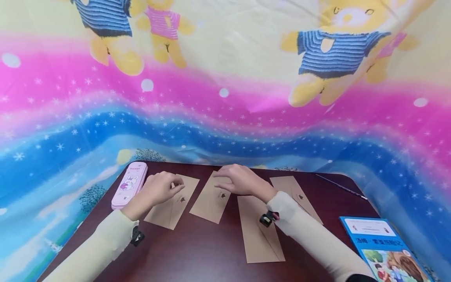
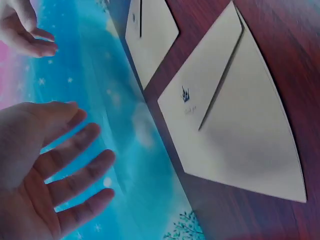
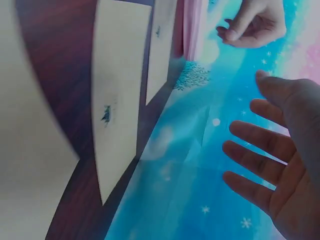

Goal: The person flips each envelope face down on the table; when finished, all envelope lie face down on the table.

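Several brown paper envelopes with a small dark print lie on the dark wooden table. My left hand [image 1: 160,188] is held above the leftmost envelope [image 1: 165,214], fingers loosely bent and nothing between them. Over the upper part of the second envelope [image 1: 208,205] hovers my right hand [image 1: 241,180], also holding nothing. A third envelope [image 1: 258,243] lies nearer the front, partly beneath my right forearm. Another envelope [image 1: 287,184] is farther right, partly covered by the sleeve. In the left wrist view, the left hand [image 2: 45,170] has spread fingers, apart from the envelope [image 2: 240,145].
A pink pencil case [image 1: 129,184] sits at the table's left edge. To the right lie a thin dark pencil-like stick [image 1: 341,186] and a blue-covered book [image 1: 385,246]. A printed curtain [image 1: 225,113] hangs behind and around the table [image 1: 197,250].
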Tool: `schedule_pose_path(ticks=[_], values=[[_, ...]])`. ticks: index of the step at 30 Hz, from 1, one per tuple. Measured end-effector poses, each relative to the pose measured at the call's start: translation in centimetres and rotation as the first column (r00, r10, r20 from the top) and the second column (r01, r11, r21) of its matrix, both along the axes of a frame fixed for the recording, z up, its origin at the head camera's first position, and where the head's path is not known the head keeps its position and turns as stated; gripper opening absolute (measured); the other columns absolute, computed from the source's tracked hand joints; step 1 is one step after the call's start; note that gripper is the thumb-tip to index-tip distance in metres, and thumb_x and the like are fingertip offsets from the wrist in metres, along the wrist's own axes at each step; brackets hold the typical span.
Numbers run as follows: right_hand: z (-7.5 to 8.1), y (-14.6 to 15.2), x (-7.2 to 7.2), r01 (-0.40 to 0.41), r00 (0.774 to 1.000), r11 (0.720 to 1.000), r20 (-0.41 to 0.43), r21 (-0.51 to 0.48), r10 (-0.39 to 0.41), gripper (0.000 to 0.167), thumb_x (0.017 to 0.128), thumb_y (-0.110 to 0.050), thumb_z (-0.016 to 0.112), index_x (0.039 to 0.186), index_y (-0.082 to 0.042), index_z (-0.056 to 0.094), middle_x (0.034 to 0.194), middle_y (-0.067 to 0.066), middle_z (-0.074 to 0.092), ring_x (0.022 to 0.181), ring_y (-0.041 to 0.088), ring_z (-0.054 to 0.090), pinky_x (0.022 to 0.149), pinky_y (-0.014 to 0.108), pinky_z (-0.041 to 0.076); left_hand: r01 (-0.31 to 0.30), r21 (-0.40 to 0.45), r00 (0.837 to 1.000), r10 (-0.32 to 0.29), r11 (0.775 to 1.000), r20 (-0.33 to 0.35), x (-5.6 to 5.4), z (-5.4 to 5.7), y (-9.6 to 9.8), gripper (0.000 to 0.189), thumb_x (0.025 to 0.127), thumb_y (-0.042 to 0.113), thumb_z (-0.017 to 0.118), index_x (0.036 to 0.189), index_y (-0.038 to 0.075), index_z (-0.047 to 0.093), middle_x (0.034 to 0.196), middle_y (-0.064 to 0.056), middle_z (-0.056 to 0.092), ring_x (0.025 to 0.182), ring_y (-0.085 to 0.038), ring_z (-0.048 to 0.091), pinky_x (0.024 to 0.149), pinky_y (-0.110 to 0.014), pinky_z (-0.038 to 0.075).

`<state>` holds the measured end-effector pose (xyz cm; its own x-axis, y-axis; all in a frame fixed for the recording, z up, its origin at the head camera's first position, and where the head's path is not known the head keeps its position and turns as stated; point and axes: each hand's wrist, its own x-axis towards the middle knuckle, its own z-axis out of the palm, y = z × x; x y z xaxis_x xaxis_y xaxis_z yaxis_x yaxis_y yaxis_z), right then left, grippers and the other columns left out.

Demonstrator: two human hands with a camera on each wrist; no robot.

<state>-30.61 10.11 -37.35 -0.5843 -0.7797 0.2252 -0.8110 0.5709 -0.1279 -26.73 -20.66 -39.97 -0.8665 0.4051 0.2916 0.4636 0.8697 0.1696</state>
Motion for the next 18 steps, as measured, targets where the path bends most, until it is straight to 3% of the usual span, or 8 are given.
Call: schedule_pose_path(ticks=[3,5,8,10,13,15,18], values=[[-0.4,-1.8,-1.5,0.020,0.999,1.000,0.046,-0.015,-0.019,0.033,0.100,-0.037,0.068,0.127,-0.021,0.074,0.123,-0.002,0.075,0.109,0.016,0.072,0.093,0.036,0.058,-0.042,-0.047,0.995,0.046,0.998,0.094,0.0,0.5,-0.6,0.012,0.091,0.033,0.076,0.081,0.028,0.079,0.077,0.013,0.072,0.065,-0.007,0.057,0.054,-0.032,0.042],[-0.9,-3.6,-2.5,0.020,0.996,1.000,0.089,-0.013,-0.019,0.030,0.100,-0.034,0.068,0.125,-0.018,0.075,0.119,-0.001,0.077,0.105,0.015,0.073,0.090,0.032,0.058,-0.074,-0.089,0.982,0.088,0.993,0.165,0.5,0.5,-1.4,0.013,0.089,0.032,0.078,0.077,0.026,0.078,0.076,0.010,0.071,0.065,-0.010,0.056,0.057,-0.034,0.044],[-1.6,-5.8,-3.9,0.034,0.989,0.999,0.147,-0.002,-0.033,0.028,0.100,-0.030,0.068,0.123,-0.016,0.076,0.111,0.000,0.079,0.094,0.010,0.074,0.085,0.025,0.058,-0.103,-0.165,0.951,0.146,0.981,0.271,1.1,0.7,-2.3,0.014,0.087,0.032,0.079,0.085,0.018,0.079,0.087,0.000,0.075,0.075,-0.019,0.065,0.064,-0.042,0.052],[-2.0,-6.8,-4.6,0.063,0.978,0.998,0.198,-0.018,-0.058,0.028,0.100,-0.027,0.069,0.123,-0.014,0.076,0.105,0.001,0.079,0.088,0.007,0.072,0.082,0.023,0.057,-0.110,-0.212,0.927,0.177,0.971,0.331,1.4,0.8,-2.5,0.027,0.086,0.032,0.078,0.102,0.011,0.080,0.104,-0.009,0.076,0.091,-0.029,0.070,0.074,-0.050,0.056],[-3.0,-7.9,-5.4,0.132,0.957,0.990,0.268,-0.054,-0.113,0.027,0.099,-0.027,0.070,0.121,-0.013,0.076,0.102,0.001,0.079,0.082,0.005,0.070,0.080,0.024,0.057,-0.110,-0.275,0.895,0.216,0.955,0.391,1.8,0.6,-2.5,0.048,0.083,0.033,0.076,0.120,0.003,0.073,0.121,-0.019,0.070,0.110,-0.037,0.067,0.086,-0.057,0.055],[-3.8,-8.4,-5.7,0.187,0.940,0.980,0.301,-0.070,-0.158,0.026,0.098,-0.028,0.071,0.119,-0.013,0.077,0.100,0.001,0.079,0.081,0.005,0.069,0.085,0.027,0.056,-0.117,-0.308,0.874,0.245,0.944,0.420,1.9,0.5,-2.3,0.055,0.081,0.038,0.078,0.120,0.001,0.070,0.121,-0.020,0.069,0.109,-0.036,0.065,0.087,-0.057,0.054],[-5.0,-9.0,-6.0,0.258,0.920,0.964,0.321,-0.060,-0.227,0.025,0.097,-0.027,0.073,0.116,-0.011,0.077,0.101,0.001,0.078,0.082,0.007,0.068,0.087,0.030,0.056,-0.125,-0.350,0.840,0.287,0.929,0.461,2.1,0.2,-2.0,0.059,0.078,0.049,0.081,0.109,0.001,0.070,0.109,-0.018,0.069,0.097,-0.030,0.064,0.083,-0.053,0.055]])
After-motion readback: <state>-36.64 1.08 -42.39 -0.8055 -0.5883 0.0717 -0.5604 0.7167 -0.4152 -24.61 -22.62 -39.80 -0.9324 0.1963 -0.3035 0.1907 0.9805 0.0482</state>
